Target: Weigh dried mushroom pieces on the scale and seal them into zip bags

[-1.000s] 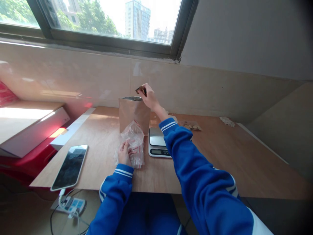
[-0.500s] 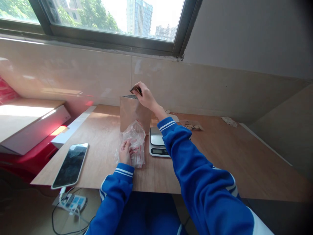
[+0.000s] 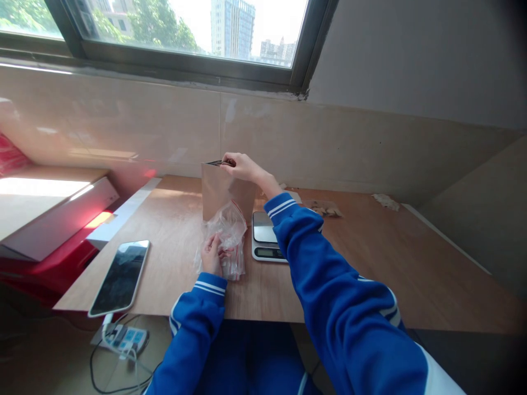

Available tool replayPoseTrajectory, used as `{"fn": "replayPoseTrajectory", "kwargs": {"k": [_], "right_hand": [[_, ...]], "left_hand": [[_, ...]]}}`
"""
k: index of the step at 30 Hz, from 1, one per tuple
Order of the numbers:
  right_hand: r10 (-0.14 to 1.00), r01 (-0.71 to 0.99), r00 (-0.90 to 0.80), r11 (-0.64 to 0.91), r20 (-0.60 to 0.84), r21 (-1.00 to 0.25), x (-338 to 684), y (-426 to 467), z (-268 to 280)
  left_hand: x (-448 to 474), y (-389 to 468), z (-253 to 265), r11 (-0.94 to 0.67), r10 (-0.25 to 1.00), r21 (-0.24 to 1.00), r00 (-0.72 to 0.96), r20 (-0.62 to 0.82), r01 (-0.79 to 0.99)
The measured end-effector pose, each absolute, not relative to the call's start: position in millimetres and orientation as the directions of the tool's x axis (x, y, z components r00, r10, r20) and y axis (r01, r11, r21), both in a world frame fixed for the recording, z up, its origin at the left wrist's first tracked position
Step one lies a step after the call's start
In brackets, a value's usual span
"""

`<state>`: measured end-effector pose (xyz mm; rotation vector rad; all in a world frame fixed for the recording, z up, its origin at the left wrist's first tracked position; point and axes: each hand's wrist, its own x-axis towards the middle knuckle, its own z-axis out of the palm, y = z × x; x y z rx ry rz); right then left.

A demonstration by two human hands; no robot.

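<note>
Centring the right hand [image 3: 235,165], which pinches a brown piece [image 3: 230,163], over the upright paper bag's [image 3: 222,192] mouth should spare its rim; it stands at 12 o'clock from the left hand [image 3: 212,253], fingers closed on clear bags [image 3: 233,227]. One paper bag, one scale [image 3: 264,232] at 2 o'clock, one phone [image 3: 119,280] at 8; overlapping clear bags defy counting.

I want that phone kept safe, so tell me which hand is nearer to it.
Left. The left hand is on the clear plastic bags, to the right of the phone; the right hand is farther off, up at the mouth of the brown bag.
</note>
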<state>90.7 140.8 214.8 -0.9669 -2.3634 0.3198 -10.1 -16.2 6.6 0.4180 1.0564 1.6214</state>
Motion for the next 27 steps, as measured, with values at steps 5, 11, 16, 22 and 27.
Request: {"fn": "replayPoseTrajectory", "kwargs": {"k": [5,11,16,22,27], "right_hand": [[0.707,0.607,-0.610,0.708,0.359,-0.361,96,139,219],[0.752,0.584,-0.525,0.659,0.399,-0.473,96,139,217],[0.773,0.704,-0.515,0.628,0.370,-0.332,100,129,218],[0.766,0.714,-0.401,0.605,0.503,-0.352,118,84,219],[0.846,0.563,-0.136,0.494,0.516,-0.662,141,22,179]], "left_hand": [[-10,-17,9,-0.016,0.910,0.808,-0.343,-0.233,-0.589],[-10,-17,7,-0.010,0.903,0.805,-0.351,-0.248,-0.593],[-10,-18,7,-0.014,0.906,0.810,-0.351,-0.237,-0.586],[-8,-21,11,-0.029,0.921,0.844,-0.342,-0.185,-0.536],[-1,-27,16,-0.198,0.938,0.918,-0.340,0.076,-0.343]]}}
